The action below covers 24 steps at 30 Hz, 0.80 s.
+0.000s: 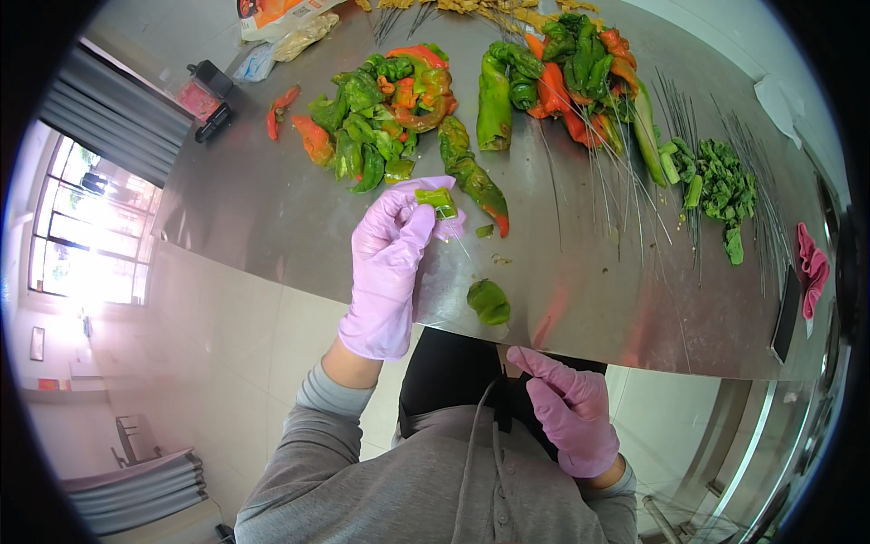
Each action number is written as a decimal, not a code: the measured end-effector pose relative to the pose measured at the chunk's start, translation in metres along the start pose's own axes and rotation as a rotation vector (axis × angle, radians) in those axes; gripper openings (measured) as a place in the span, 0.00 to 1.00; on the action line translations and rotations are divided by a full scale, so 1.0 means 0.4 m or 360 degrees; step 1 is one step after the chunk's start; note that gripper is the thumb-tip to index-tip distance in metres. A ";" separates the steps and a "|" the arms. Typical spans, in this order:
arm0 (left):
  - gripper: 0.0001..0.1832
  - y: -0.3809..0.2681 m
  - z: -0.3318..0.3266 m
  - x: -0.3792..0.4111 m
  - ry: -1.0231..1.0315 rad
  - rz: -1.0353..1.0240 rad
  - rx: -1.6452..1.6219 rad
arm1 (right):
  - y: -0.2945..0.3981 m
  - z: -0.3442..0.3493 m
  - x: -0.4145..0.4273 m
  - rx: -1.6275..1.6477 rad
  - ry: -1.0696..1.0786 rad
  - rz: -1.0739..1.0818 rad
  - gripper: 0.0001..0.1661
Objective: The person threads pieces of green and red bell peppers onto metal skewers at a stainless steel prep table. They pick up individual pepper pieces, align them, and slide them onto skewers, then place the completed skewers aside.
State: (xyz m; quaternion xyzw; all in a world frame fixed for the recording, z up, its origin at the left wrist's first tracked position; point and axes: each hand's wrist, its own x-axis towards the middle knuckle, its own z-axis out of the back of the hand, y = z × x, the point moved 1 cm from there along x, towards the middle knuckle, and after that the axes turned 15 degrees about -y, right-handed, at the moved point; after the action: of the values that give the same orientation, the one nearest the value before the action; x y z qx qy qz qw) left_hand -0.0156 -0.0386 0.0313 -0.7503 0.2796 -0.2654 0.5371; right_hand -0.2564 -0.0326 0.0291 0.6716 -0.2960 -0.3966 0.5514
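My left hand (394,245), in a thin lilac glove, pinches a short piece of green pepper (438,202) above the steel table. A thin metal skewer (462,246) slants from the piece toward my right hand (571,411), its lower stretch faint against the steel. That gloved right hand is just off the table's near edge, its fingers drawn together in line with the skewer. Between the hands lies a rounded green pepper piece (489,302). A long, wrinkled green pepper with a red tip (476,173) rests beyond my left hand.
Cut green and red peppers form a left heap (380,109); larger peppers (578,75) lie right of it under loose metal skewers (632,183). Leafy greens (727,180) lie farther right. A dark flat blade-like object (786,314) and pink cloth (813,268) lie near the right edge.
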 end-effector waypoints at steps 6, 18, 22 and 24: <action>0.13 -0.014 -0.002 0.017 -0.0021 0.0191 -0.0203 | 0.003 0.002 0.000 -0.0048 0.0000 0.0066 0.21; 0.11 -0.014 -0.004 0.027 -0.0058 0.0103 -0.0255 | -0.012 0.012 -0.010 0.0008 0.0008 0.0079 0.22; 0.10 -0.012 -0.006 0.020 -0.0059 0.0138 -0.0244 | -0.008 0.011 -0.011 0.0069 0.0006 0.0089 0.23; 0.09 -0.016 -0.016 0.014 -0.0035 0.0127 -0.0249 | -0.006 0.008 -0.009 0.0066 -0.0007 0.0097 0.23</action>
State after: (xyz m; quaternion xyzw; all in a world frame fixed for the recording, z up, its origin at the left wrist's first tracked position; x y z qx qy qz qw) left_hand -0.0154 -0.0450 0.0397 -0.7811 0.3232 -0.2128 0.4901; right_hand -0.2611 -0.0307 0.0273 0.6726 -0.3258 -0.3749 0.5485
